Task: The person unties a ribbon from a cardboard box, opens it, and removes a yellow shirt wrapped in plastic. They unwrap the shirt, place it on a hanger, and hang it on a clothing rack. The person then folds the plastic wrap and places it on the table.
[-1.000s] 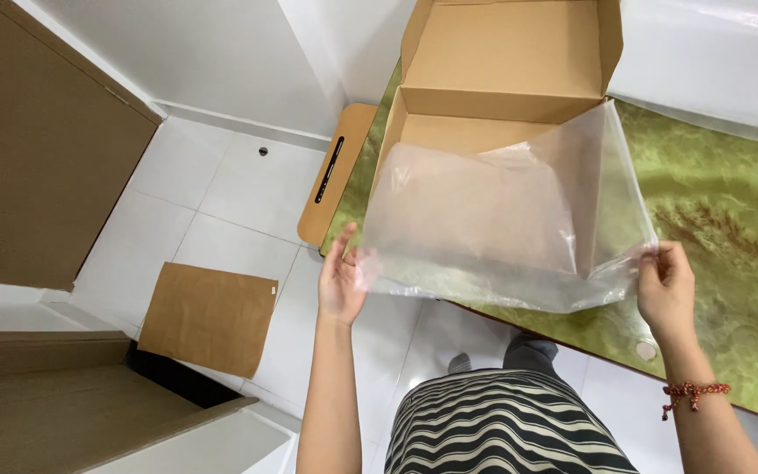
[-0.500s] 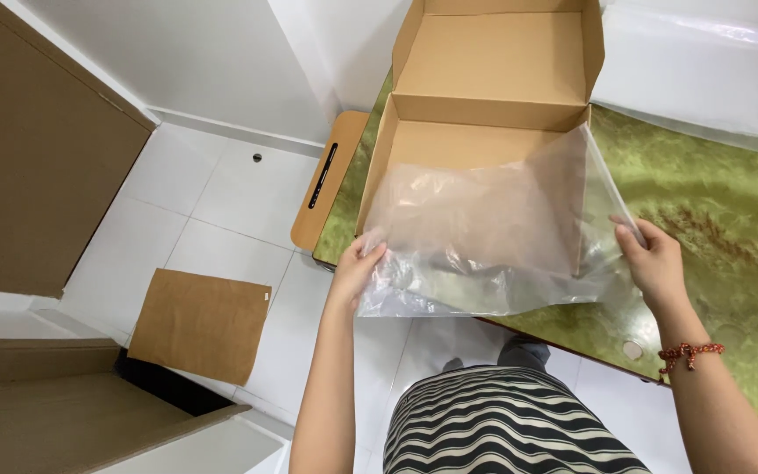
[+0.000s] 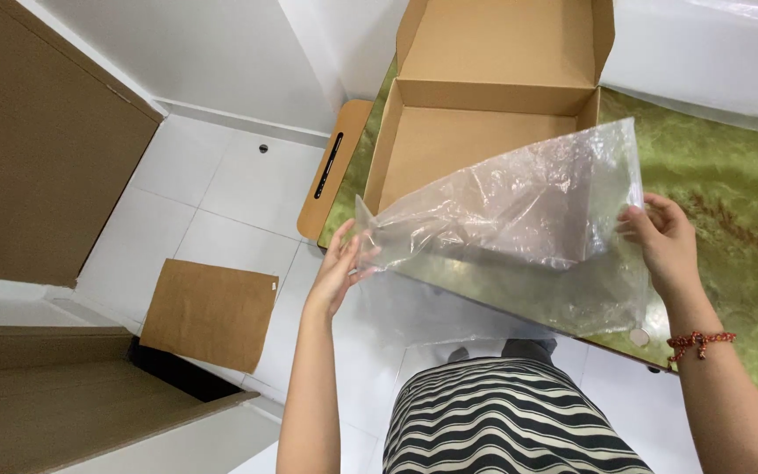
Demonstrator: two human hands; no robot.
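Illumination is bright, even and diffuse, apparently from overhead; shadows are soft and faint. The white tiled floor (image 3: 221, 202) is close to overexposure. The clear crinkled plastic bag (image 3: 519, 211) carries scattered white glare along its creases, and the glossy green patterned tabletop (image 3: 730, 202) shows a mild sheen. Focus is sharp throughout, with no visible motion blur. Straight edges bow slightly near the frame borders, indicating wide-angle distortion.

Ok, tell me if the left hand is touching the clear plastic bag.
Touching. The head view shows the left hand gripping the clear plastic bag at its left edge, fingers closed on the film.
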